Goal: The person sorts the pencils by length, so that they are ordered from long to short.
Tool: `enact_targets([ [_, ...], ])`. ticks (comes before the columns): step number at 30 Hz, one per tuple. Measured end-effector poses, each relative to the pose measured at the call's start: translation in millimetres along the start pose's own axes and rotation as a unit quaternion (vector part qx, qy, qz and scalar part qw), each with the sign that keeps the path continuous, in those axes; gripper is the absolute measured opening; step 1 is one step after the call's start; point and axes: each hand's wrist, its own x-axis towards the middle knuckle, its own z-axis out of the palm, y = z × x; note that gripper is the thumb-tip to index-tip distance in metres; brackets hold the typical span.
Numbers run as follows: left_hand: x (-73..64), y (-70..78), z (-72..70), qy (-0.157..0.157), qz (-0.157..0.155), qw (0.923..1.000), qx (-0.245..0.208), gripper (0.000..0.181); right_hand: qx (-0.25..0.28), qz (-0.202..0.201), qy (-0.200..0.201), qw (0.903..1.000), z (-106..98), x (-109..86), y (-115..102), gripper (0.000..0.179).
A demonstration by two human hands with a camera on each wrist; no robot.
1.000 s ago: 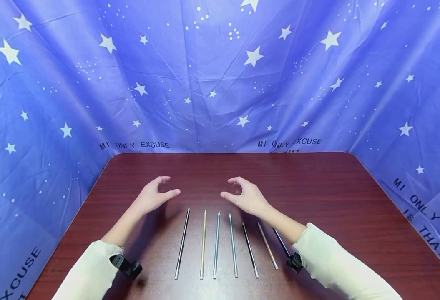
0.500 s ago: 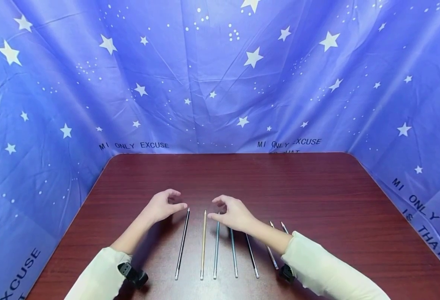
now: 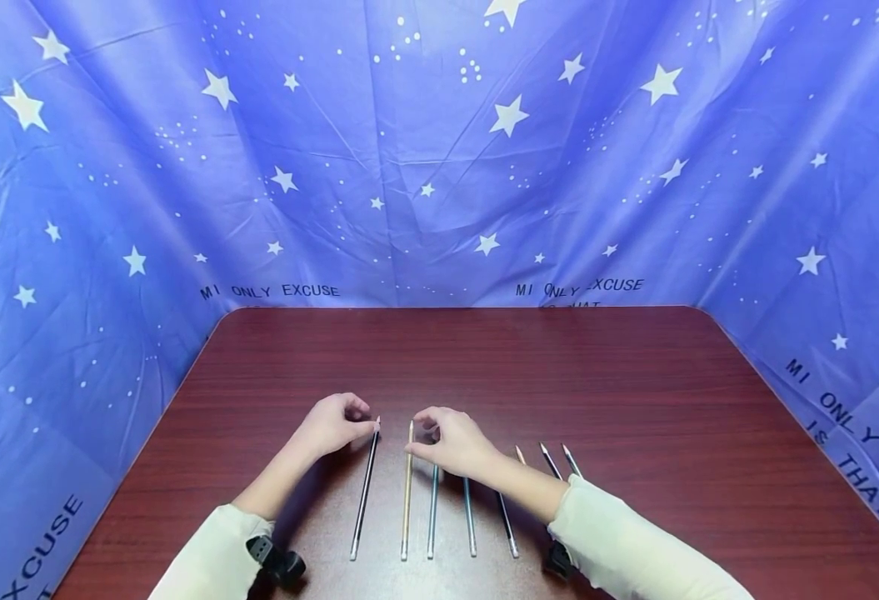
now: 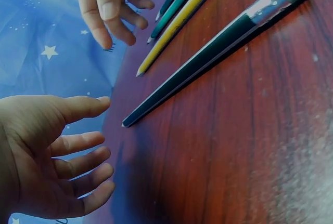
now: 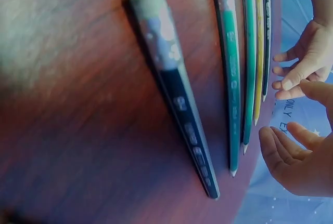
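In the head view my left hand (image 3: 334,423) is at the sharpened tip of a black pencil (image 3: 365,504), thumb close to it. The left wrist view shows that hand (image 4: 62,156) with fingers spread and nothing between them. My right hand (image 3: 454,439) hovers by the tip of a yellow pencil (image 3: 407,508), thumb and fingers apart. In the right wrist view its fingers are loosely bent and hold nothing. Two teal pencils, one left (image 3: 432,517) and one right (image 3: 470,525), run under the right hand, which hides their tips.
Another black pencil (image 3: 507,525) lies under the right forearm. More pencil tips, including a dark one (image 3: 549,458), show beyond that arm; the sleeve hides the rest. The dark red wooden table (image 3: 596,375) meets a blue star-printed curtain (image 3: 424,125) at its back and sides.
Both hands have come nearer and lower: the left moved right to the black pencil's tip, the right moved left to the yellow pencil's tip. The pencils lie as before.
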Motion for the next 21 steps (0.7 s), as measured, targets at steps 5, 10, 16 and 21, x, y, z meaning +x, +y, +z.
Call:
enact_targets([
  [5, -1.3, 0.9, 4.2, -0.002, -0.004, 0.9999, 0.013, 0.029, -0.013, -0.013, 0.002, 0.9998, 6.5, 0.6, -1.5, 0.042],
  [10, -2.5, 2.2, 6.9, -0.004, -0.012, 0.9998, 0.018, 0.03, -0.038, -0.008, 0.008, 0.9992, 10.5, 1.0, -2.6, 0.043],
  [16, -0.9, 0.3, 11.6, -0.007, -0.024, 0.9995, 0.016, 0.03, -0.063, 0.001, 0.017, 0.9979, 14.0, 1.5, -1.8, 0.042],
  [21, -0.9, -0.3, 13.0, -0.004, -0.028, 0.9993, 0.027, 0.028, -0.068, 0.01, 0.017, 0.9975, 16.7, 2.8, -1.1, 0.042],
])
